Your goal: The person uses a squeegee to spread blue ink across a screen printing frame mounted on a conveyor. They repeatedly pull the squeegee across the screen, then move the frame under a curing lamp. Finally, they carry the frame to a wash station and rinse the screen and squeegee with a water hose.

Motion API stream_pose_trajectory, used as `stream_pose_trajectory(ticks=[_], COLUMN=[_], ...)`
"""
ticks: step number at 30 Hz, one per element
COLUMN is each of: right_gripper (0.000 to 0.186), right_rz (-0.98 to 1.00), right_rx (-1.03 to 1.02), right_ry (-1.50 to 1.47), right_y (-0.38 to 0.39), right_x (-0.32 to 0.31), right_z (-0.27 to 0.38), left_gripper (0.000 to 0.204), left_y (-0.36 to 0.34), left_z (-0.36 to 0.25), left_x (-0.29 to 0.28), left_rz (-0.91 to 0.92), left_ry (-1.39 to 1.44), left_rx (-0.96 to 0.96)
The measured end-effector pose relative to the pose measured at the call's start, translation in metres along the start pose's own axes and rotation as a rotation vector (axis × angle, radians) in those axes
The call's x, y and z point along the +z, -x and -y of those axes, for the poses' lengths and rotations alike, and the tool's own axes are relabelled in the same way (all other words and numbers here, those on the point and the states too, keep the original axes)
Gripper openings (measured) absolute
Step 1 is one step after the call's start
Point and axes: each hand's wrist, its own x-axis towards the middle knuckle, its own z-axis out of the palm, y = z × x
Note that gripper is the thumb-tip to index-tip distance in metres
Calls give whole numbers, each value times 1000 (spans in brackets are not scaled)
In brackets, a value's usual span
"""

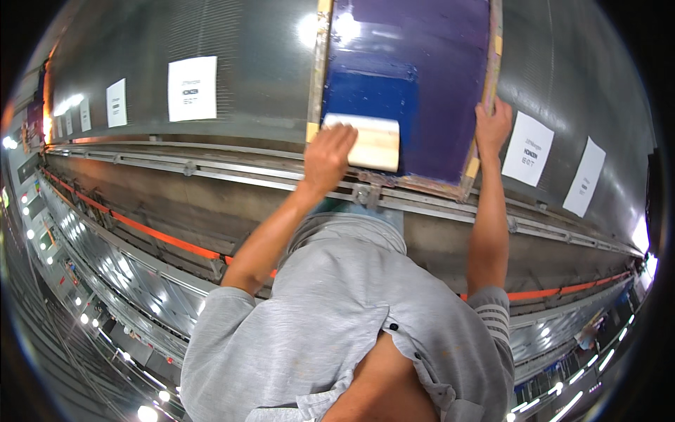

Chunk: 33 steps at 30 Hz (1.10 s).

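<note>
A screen printing frame point(491, 70) with purple mesh lies ahead of me on the long dark table, its near end by the table's front rail. Inside it, a deep blue rectangular patch point(369, 88) shows toward the left. My left hand point(329, 156) is closed around the left end of a pale wooden squeegee point(376, 144), which rests at the near edge of that patch. My right hand point(493, 125) grips the right side bar of the frame, its fingers partly hidden by the bar.
White printed sheets lie along the dark table point(260, 77) on both sides, including a large sheet point(192, 89) at left and another sheet point(528, 148) at right. A metal rail point(246, 163) runs along the front edge. Below it stretches an orange strip point(162, 235).
</note>
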Motion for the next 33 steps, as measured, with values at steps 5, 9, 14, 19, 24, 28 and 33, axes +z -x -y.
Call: stream_pose_trajectory(ticks=[5,9,14,19,24,28,33], right_gripper=[38,41,41,45,41,40,40], right_rz=[-30,-86,-97,-59,-143,-130,-131], right_rx=[18,-95,93,34,71,93,81], right_ry=[-63,-7,-303,-220,-288,-267,-234], right_y=[-3,3,51,80,84,90,90], right_x=[-12,10,129,179,191,198,200], right_z=[9,85,237,376,407,416,417], left_gripper=[33,39,48,48,53,50,46], left_y=[28,27,60,94,83,81,73], left_z=[15,70,230,340,361,373,375], left_x=[-31,-89,-168,-236,-257,-261,-263], left_rz=[-25,16,123,222,303,338,358], left_ry=[154,117,31,-79,-59,-49,-48], left_rx=[0,34,-28,-16,-45,-57,-72])
